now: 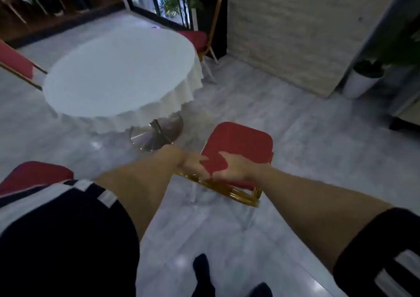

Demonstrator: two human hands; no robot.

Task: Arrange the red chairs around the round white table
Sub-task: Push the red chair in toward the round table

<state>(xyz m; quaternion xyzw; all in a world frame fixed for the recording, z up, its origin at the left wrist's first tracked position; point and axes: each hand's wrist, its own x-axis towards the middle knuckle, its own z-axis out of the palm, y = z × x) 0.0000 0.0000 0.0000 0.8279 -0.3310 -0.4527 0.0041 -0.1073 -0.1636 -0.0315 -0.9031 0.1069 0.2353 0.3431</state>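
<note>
A round table [118,73] under a white cloth stands at the upper left on a shiny metal base [156,135]. In front of me, to the table's lower right, is a red-cushioned chair [241,142] with a gold frame. My left hand [193,163] and my right hand [236,168] both grip its near edge, thumbs on the red cushion. Another red chair [195,39] sits at the table's far right side. A third red chair [16,62] shows at the left edge, and a fourth red chair [34,175] lies at the lower left, partly hidden by my shirt.
The floor [261,96] is grey marble tile. A light brick wall [295,28] rises at the right, with a white plant pot [361,80] at its corner. A glass door with palms behind it is at the back. My dark shoes [202,271] show below.
</note>
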